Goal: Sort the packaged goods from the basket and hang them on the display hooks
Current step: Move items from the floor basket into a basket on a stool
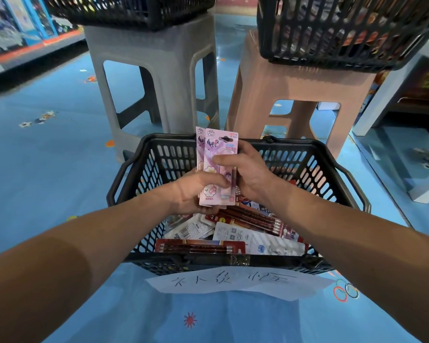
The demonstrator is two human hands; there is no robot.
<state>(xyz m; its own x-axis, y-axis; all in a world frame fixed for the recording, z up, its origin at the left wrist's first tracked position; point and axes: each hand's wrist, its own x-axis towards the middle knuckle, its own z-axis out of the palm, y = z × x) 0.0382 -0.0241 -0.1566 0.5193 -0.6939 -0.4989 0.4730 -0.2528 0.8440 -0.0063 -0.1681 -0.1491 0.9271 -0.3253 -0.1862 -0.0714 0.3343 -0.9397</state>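
Small stack of pink cartoon-pony carded packs, at least two, slightly offset, held upright over the middle of the black plastic mesh basket. They are clear of the goods below.

Left hand grips the stack's lower end, thumb across the front, other fingers curled behind. Right hand pinches the front pack mid-height, thumb on the face and the rest wrapped round the right edge. Both hands are closed on the packs.

The basket sits on the blue patterned floor. It is filled with loose overlapping goods: red carded pencil packs directly under the hands, one more along the near wall, and white barcoded packs lying face down between them. A white paper sheet with handwritten characters hangs off the near rim.

Directly behind the basket:
- a grey plastic stool on the left, carrying a black slatted basket
- a pinkish-tan plastic stool on the right, carrying a second black slatted basket with goods inside, too blurred to identify

The two stools stand just beside each other and close off the far side.

Store shelving is at far left, blurred. A white shelf unit is at right.
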